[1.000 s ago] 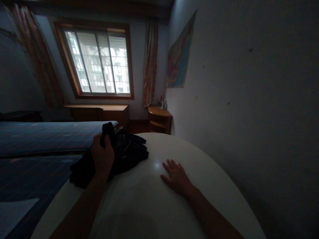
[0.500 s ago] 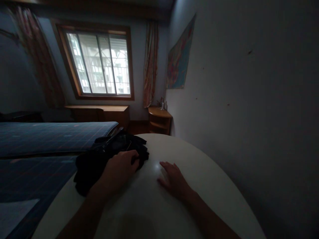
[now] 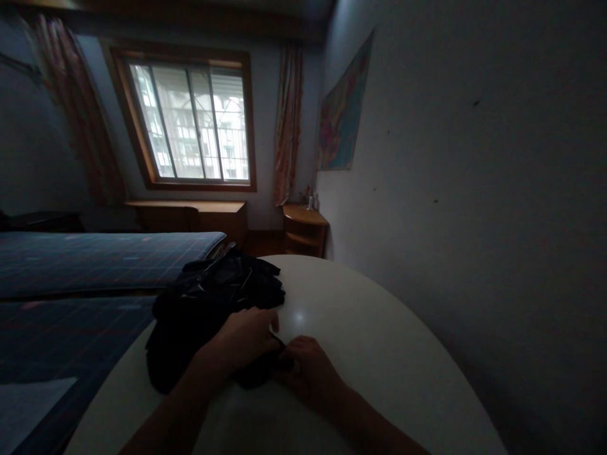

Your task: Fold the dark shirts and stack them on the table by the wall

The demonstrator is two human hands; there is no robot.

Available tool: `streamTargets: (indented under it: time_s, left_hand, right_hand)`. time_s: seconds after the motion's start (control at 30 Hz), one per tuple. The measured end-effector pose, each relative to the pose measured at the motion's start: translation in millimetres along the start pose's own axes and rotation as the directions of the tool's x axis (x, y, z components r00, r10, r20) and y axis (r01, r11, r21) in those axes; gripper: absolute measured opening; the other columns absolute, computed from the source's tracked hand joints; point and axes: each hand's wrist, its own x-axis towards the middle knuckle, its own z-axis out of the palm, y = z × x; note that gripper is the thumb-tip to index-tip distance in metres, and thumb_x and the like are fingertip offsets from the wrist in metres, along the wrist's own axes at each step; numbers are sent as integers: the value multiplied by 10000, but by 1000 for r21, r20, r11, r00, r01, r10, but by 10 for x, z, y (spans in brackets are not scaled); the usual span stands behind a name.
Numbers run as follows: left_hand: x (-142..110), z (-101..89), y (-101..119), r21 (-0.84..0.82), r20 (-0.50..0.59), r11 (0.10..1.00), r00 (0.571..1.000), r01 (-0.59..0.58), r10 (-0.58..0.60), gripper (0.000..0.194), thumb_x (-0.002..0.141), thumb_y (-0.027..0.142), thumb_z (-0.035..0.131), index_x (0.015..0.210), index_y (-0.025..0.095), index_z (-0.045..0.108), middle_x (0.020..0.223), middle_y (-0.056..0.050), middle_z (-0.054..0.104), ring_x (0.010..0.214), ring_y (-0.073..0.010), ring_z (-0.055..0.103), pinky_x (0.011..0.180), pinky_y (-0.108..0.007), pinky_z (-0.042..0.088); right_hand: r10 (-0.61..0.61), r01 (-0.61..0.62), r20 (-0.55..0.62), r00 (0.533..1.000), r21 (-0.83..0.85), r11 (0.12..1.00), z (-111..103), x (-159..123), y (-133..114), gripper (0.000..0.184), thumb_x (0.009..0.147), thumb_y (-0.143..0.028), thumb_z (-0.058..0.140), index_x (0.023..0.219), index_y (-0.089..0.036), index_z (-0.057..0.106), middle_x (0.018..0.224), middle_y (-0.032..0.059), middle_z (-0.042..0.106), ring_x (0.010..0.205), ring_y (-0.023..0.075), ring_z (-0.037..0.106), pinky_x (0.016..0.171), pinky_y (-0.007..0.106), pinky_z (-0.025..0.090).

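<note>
A pile of black clothing (image 3: 208,309) lies on the left part of a white round table (image 3: 379,341). My left hand (image 3: 244,338) rests at the pile's near edge, fingers curled over a small black piece of cloth (image 3: 258,373). My right hand (image 3: 308,373) meets it from the right, fingers closed on the same dark piece. Both hands touch each other over the cloth. The room is dim, so the cloth's shape is hard to make out.
A bed with a dark blue checked cover (image 3: 95,259) runs along the left of the table. A grey wall (image 3: 474,189) stands close on the right. Beyond are a window (image 3: 190,123), a wooden desk (image 3: 190,215) and a corner shelf (image 3: 303,227).
My left hand came down from holding a black item up, onto the pile, then toward me. My right hand lifted off the flat table and closed on the cloth beside the left.
</note>
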Motion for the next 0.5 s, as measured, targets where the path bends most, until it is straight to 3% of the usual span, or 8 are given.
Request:
streamTargets:
  time_s: [0.07,0.17,0.27,0.33,0.37,0.43,0.5]
  left_hand:
    - [94,9,-174,7,-195,993,975,115,-111,329,854,278,630,1182,247,644,1170,-67,695,1050,-238,662,851,-312,485]
    - [248,81,-506,91,-397,932,871,352,-290,653,847,295,673,1449,213,433,1499,-169,441,1311,-331,489,995,-407,438]
    - [357,207,-824,89,-362,850,811,520,-459,839,850,362,679,1554,267,234,1578,-218,287,1342,-451,422,991,-564,414]
    - [392,284,-989,80,-324,829,801,553,-503,877,846,365,679,1566,286,184,1585,-240,251,1321,-466,444,968,-587,422]
    - [400,312,-1057,82,-313,828,803,554,-506,872,846,350,675,1565,280,188,1580,-243,261,1305,-453,470,969,-580,426]
    - [400,345,-1166,97,-315,840,817,534,-483,804,856,294,642,1552,251,241,1559,-229,322,1276,-400,522,1003,-571,413]
    - [392,355,-1252,103,-330,854,828,509,-454,703,877,222,573,1527,240,306,1548,-186,370,1273,-350,539,1052,-580,375]
  right_hand:
    - [-56,56,34,998,-8,998,-3,5,14,111,719,-210,777,769,-195,680,767,18,700,792,183,651,828,321,464]
    - [-234,231,89,968,45,972,-28,-23,-19,161,716,-213,766,839,-198,664,981,52,719,1031,205,642,965,331,451]
    - [-388,382,149,910,65,922,-80,-80,-112,232,738,-288,761,929,-198,666,1368,104,580,1356,246,442,1134,372,325]
    - [-417,409,217,883,85,909,-130,-118,-199,295,743,-341,759,986,-200,671,1509,107,444,1466,279,258,1173,402,264]
    - [-409,394,255,876,109,912,-159,-134,-248,312,756,-342,746,1026,-207,668,1507,105,450,1476,280,233,1180,416,245]
    - [-353,312,312,882,175,934,-230,-162,-348,333,770,-282,707,1091,-215,650,1373,106,587,1378,257,423,1149,412,299]
    - [-248,175,341,907,230,957,-320,-200,-425,344,748,-205,665,1091,-207,640,1103,73,715,1024,190,662,957,326,473]
